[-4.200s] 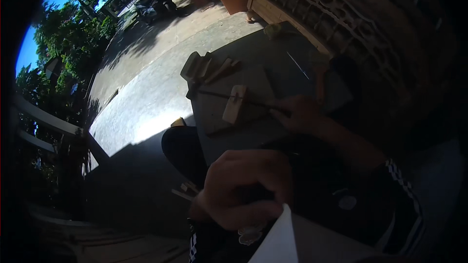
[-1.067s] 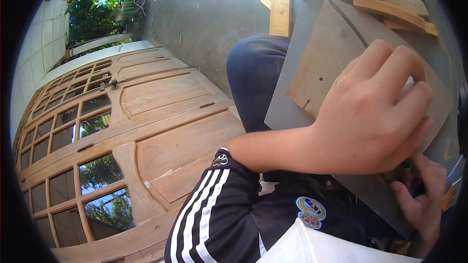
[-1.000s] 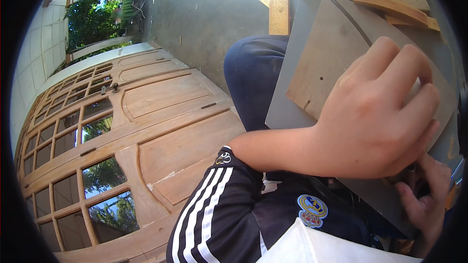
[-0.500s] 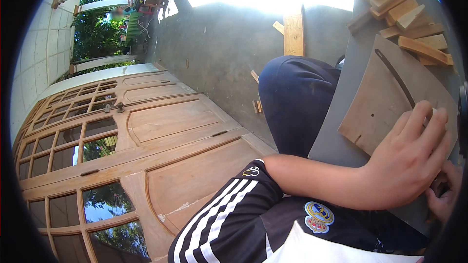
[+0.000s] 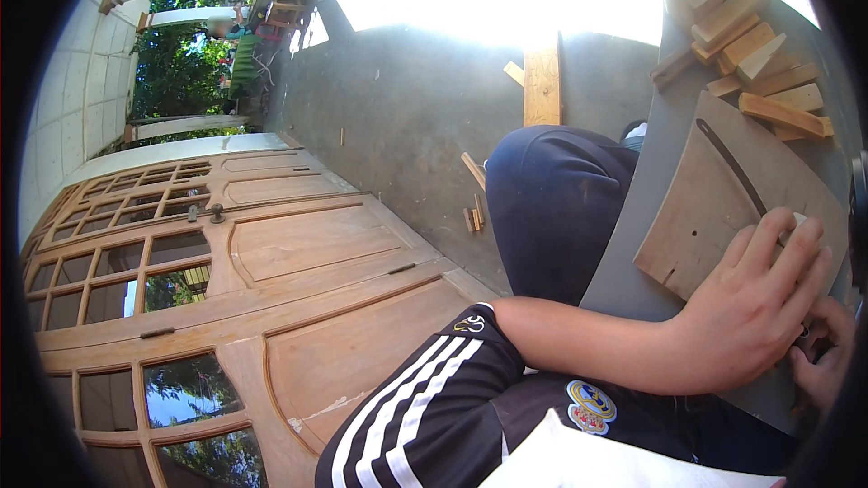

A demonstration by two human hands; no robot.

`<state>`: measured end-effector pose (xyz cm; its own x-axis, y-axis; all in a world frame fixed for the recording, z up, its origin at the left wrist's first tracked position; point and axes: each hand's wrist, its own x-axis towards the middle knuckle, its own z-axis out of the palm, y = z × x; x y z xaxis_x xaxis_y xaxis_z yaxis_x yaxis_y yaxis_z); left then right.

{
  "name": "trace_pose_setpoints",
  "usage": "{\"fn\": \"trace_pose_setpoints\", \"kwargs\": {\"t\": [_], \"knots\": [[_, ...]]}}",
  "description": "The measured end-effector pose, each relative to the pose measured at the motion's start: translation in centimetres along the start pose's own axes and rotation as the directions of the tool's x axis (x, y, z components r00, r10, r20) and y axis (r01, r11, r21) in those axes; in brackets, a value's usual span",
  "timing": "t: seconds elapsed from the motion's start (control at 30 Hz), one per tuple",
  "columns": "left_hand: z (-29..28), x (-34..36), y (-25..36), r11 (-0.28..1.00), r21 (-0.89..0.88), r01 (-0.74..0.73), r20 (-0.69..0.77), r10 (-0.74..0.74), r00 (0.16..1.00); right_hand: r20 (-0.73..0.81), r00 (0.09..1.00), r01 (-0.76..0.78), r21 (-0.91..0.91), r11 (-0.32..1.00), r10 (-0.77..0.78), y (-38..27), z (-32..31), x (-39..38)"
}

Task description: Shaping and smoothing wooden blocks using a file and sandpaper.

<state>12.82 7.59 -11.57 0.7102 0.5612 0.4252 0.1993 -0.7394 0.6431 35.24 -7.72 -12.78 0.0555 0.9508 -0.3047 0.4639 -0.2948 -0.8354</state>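
A flat brown wooden board (image 5: pixel 683 208) with a curved dark slot, a small hole and a short notch lies on a grey surface (image 5: pixel 615 262). My left hand (image 5: pixel 759 298) rests over its near right part, fingers bent and pressed together. A small pale piece (image 5: pixel 797 219) shows at those fingertips, its kind unclear. Close beside it, at the right rim, my right hand (image 5: pixel 830 357) is curled with thumb and fingers drawn together. Something dark shows between them, too hidden to name.
Several wooden blocks (image 5: pixel 787 113) lie piled beyond the board. A plank (image 5: pixel 542 86) and small wood scraps (image 5: pixel 474 217) lie on the concrete floor. Wooden doors with glass panes (image 5: pixel 307 239) fill the left. My bent knee (image 5: pixel 551 208) stands beside the grey surface. Another person is far off.
The view has shifted slightly, so the board and blocks sit a little lower. Both hands keep nearly the same place and grip at the board.
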Motion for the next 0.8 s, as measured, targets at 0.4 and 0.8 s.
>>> {"fn": "trace_pose_setpoints", "kwargs": {"t": [0.4,0.8], "knots": [[-1.5,-0.7,-0.5,1.0,0.015,0.027,-0.02,-0.026,0.999,0.116,0.983,-0.16,0.125,0.979,0.146,-0.6,0.0,2.3],[-1.2,0.0,-0.5,0.999,0.047,0.012,-0.066,-0.009,0.998,-0.006,1.0,0.023,0.051,0.998,-0.022,-1.2,0.5,2.9]]}}
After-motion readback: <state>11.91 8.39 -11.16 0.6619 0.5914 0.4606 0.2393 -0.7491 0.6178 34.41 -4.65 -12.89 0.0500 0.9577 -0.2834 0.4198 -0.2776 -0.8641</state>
